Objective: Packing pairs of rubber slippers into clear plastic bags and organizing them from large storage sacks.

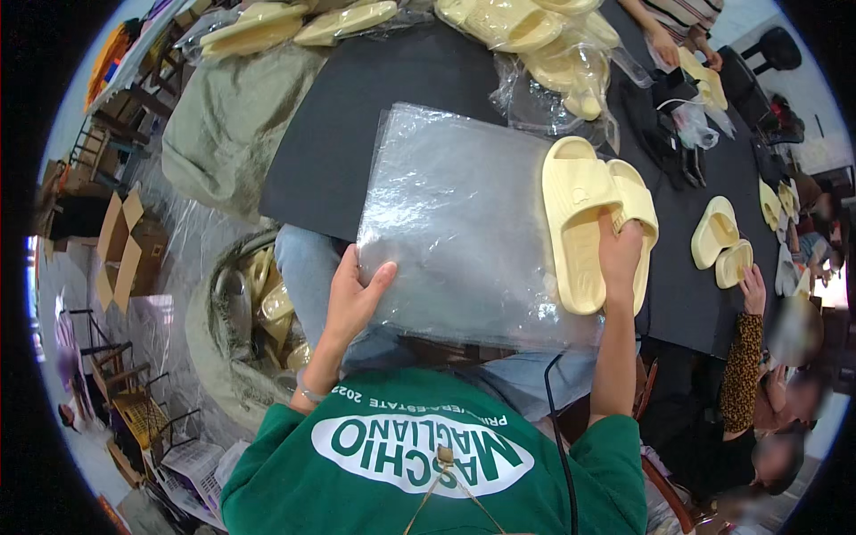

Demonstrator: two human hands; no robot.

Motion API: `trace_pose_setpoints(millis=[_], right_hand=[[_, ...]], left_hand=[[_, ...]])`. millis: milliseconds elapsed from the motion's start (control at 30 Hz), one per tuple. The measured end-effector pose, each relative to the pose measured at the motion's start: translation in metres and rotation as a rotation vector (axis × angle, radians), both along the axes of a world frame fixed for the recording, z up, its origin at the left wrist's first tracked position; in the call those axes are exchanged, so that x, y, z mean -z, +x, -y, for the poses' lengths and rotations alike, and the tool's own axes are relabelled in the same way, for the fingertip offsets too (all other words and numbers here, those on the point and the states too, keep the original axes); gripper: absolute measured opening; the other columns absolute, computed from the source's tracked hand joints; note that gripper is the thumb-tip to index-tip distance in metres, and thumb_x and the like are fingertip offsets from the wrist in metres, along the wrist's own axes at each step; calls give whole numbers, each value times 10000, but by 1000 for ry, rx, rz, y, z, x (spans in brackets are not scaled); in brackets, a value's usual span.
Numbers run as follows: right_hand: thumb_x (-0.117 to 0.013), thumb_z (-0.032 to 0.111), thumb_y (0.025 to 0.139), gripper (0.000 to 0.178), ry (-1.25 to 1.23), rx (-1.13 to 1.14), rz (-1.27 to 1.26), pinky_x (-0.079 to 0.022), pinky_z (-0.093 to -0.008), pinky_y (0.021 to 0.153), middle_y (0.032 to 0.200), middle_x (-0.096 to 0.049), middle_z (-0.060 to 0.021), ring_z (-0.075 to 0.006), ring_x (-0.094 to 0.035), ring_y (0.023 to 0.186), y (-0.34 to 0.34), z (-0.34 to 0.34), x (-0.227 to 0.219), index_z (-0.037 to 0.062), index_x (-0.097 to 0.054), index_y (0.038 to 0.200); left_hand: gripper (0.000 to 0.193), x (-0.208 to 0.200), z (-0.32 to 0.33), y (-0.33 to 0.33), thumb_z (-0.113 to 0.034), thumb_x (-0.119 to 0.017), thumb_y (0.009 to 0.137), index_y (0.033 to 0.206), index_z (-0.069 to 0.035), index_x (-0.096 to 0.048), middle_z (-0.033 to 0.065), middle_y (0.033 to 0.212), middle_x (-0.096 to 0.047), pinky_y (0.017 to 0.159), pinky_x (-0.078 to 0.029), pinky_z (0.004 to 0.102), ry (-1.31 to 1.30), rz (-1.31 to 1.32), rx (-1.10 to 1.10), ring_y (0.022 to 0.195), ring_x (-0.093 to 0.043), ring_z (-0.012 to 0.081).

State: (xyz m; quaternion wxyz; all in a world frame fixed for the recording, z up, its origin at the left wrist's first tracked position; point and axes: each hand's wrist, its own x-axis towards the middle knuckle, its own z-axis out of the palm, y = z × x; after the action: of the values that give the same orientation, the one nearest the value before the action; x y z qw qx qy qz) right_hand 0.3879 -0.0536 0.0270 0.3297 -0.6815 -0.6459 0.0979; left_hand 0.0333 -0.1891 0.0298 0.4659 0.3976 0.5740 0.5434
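green shirt (357,513), lettered white oval (392,455); left hand (352,299) pinching clear plastic (464,232), right hand (621,254) gripping yellow slippers (575,245).

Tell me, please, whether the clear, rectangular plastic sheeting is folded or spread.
Spread: the sheeting lies flat, left hand at its edge.

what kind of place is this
Probably a footwear workshop or small factory: yellow slippers are heaped at the far side of a dark table, more lie in a cloth sack, and an open cardboard box stands on the left.
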Motion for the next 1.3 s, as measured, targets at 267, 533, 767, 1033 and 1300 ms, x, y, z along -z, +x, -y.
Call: trace_pose_setpoints(millis=[267,533,767,1033,1300], right_hand=[[-586,166,883,288,33,13,-127,-452,-377,775,959,-631,-234,-361,-607,878,9,-13,-29,-85,-590,1023],[-595,104,816,179,-63,-41,-104,-448,-403,706,796,-600,-185,-313,-582,766,-58,53,-85,-65,-602,873],[-637,271,756,289,94,-513,256,-441,-427,762,821,-613,-161,-321,-559,857,-118,73,-17,-18,-640,780],[-631,231,795,284,70,-127,61,-446,-480,746,836,-608,-189,-396,-559,838,-35,52,-17,-36,-618,891],[-589,272,889,357,194,372,-20,-451,-329,613,731,-605,-164,-213,-596,694,91,27,-116,-84,-608,865]], left_hand=[[238,-26,-48,-16,-154,-670,847,966,4,-537,7,821,-564,675,-439,222,78,-34,20,749,-514,70],[291,-6,-41,-9,-154,-665,814,996,33,-536,115,929,-606,736,-463,290,-37,-274,-108,822,-571,155],[252,6,-39,-16,-115,-667,815,990,14,-541,74,861,-606,720,-456,275,-21,-331,-47,780,-547,132],[238,5,-39,-14,-111,-660,835,992,14,-532,40,859,-593,710,-444,240,3,-238,0,779,-523,94],[232,-4,-36,-14,-116,-648,850,994,24,-532,47,894,-590,717,-437,226,-29,-223,22,799,-520,85]])
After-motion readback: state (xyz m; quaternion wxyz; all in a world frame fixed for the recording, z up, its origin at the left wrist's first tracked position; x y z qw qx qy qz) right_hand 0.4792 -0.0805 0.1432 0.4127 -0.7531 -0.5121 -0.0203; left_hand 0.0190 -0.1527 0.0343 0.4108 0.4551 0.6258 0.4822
